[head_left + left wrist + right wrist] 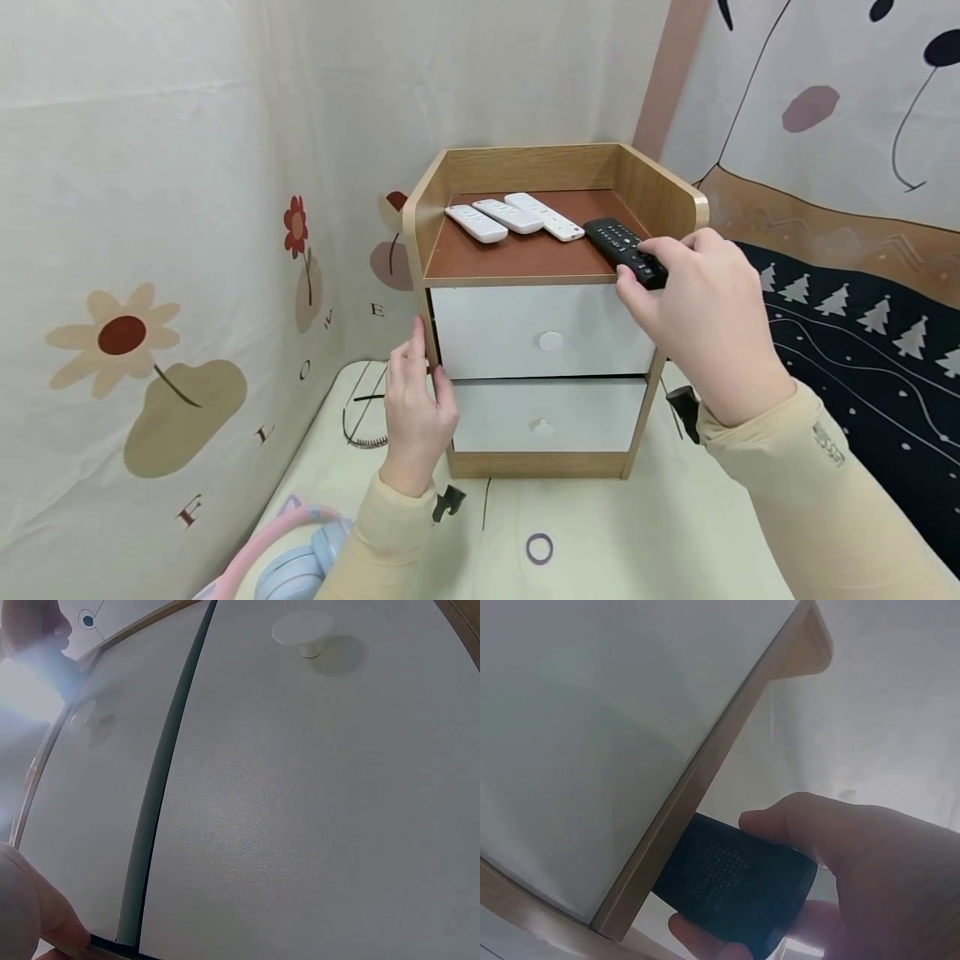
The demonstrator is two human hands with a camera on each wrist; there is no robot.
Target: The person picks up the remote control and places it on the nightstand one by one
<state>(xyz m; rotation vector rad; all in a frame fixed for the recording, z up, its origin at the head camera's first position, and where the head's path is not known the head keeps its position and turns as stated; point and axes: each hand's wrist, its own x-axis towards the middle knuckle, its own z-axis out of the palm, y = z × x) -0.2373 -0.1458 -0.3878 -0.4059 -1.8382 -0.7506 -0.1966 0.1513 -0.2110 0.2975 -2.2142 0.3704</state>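
A small wooden cabinet with two white drawers stands on the table. Its brown top carries three white remote controls: one at the left, one in the middle and one at the right. My right hand grips the near end of a black remote control between thumb and fingers; the remote's far part lies over the top's right front edge. In the right wrist view, printed text shows on the black remote's underside. My left hand rests against the cabinet's left side, fingers pointing up, thumb at the front edge.
Pink and blue headphones lie at the table's lower left. A purple ring is on the table in front of the cabinet. A spiral-bound notebook lies behind my left hand. Printed curtains surround the table.
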